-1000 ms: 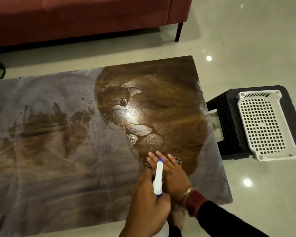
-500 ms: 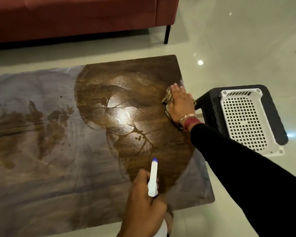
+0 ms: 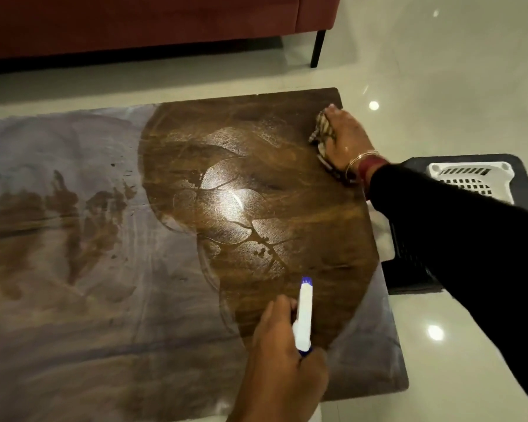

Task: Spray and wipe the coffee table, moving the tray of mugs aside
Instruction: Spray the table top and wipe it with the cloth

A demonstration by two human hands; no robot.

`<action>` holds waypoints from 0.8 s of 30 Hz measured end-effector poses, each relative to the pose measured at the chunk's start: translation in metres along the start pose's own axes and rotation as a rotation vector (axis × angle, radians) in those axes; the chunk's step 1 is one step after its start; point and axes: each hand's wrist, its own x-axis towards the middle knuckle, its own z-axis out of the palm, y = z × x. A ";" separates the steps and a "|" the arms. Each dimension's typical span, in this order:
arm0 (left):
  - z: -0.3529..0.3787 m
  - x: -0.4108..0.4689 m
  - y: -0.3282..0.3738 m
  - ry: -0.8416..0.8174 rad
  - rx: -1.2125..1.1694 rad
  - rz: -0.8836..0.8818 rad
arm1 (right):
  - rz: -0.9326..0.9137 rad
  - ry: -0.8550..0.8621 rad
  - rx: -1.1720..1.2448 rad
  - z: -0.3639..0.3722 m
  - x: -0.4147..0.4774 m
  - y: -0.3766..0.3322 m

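The coffee table (image 3: 104, 300) has a dusty grey film on its left and near parts and a wet, dark brown wiped patch on the right. My right hand (image 3: 345, 138) presses a checked cloth (image 3: 322, 130) flat on the far right corner of the table. My left hand (image 3: 284, 367) holds a white spray bottle (image 3: 304, 315) with a blue nozzle, pointing away from me over the near edge. No tray of mugs is in view.
A black plastic stool (image 3: 409, 269) stands right of the table with a white perforated basket (image 3: 470, 178) on it, partly hidden by my sleeve. A red sofa (image 3: 134, 22) with a black leg runs along the far side. The floor is glossy pale tile.
My right hand has swept the cloth from the near edge up along the right side to the far right corner. My left hand with the bottle has stayed near the front edge.
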 end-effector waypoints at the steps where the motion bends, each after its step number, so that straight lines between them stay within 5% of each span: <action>1: 0.000 0.004 -0.001 -0.005 -0.004 -0.011 | 0.002 0.010 -0.016 0.001 0.015 -0.003; 5: -0.005 0.006 -0.001 -0.011 0.004 -0.035 | -0.054 -0.021 -0.081 0.010 -0.013 -0.009; 16: -0.004 -0.030 0.003 -0.071 0.035 -0.133 | -0.213 -0.166 -0.036 0.064 -0.324 -0.006; 24: 0.006 -0.060 -0.010 -0.112 0.020 -0.206 | -0.153 -0.112 -0.007 0.044 -0.267 0.009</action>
